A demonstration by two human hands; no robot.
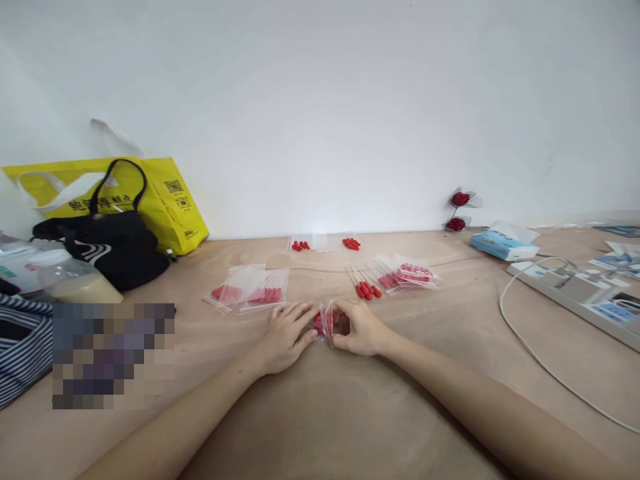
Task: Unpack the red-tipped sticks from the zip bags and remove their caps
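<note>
A small clear zip bag (324, 323) with red pieces inside is between my hands, low over the table. My right hand (361, 328) pinches the bag's right edge, thumb and fingers curled round it. From the other side, my left hand (290, 335) grips the bag with thumb and fingertips; part of it is hidden there. Just beyond my right hand lie several loose white sticks with red tips (369, 291). Beside them is a pile of filled zip bags (411, 273). Past my left hand, more zip bags (265, 293) of red-tipped sticks lie flat.
Near the wall lie further red-tipped sticks (351, 244). At left stand a yellow bag (185, 213), a black bag (125, 250) and a plastic container (83, 283). On the right are a tissue pack (503, 245), artificial roses (456, 224), a power strip (565, 293) and its looping cable (530, 357).
</note>
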